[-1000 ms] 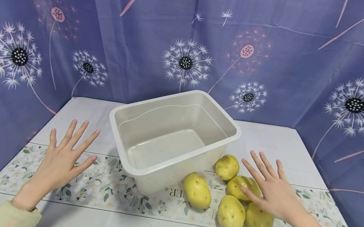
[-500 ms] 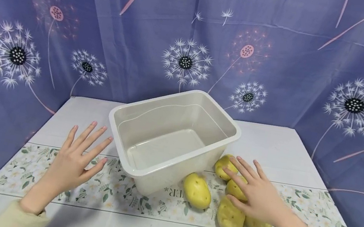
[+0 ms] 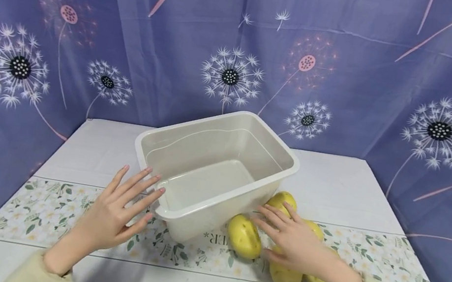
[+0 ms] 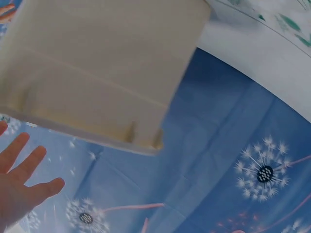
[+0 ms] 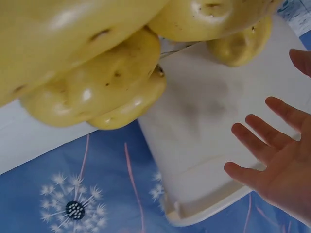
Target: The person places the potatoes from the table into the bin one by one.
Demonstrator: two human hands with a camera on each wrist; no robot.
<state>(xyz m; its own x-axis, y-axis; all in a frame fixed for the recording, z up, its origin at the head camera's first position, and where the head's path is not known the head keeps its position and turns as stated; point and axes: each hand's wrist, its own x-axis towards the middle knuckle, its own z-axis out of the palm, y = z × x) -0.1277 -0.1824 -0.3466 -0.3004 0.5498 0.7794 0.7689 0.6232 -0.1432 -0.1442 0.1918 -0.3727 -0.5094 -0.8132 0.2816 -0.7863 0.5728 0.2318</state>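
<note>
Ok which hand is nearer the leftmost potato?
The right hand, just right of the leftmost potato, over other potatoes; the left hand is farther off, at the left end of the tub.

Askew at mid-table, an off-white tub [image 3: 212, 221] stands upright and open-topped, rectangular with rounded corners, its long sides slanting to the far edge of the table [image 3: 334, 189]; just beside its near long wall lies a glossy yellow oval potato [image 3: 244, 237], tilted lengthwise; a far potato [image 3: 281, 199] sits by the tub's right corner; three more potatoes [image 3: 286, 277], partly hidden, are grouped toward the table's right edge.
</note>
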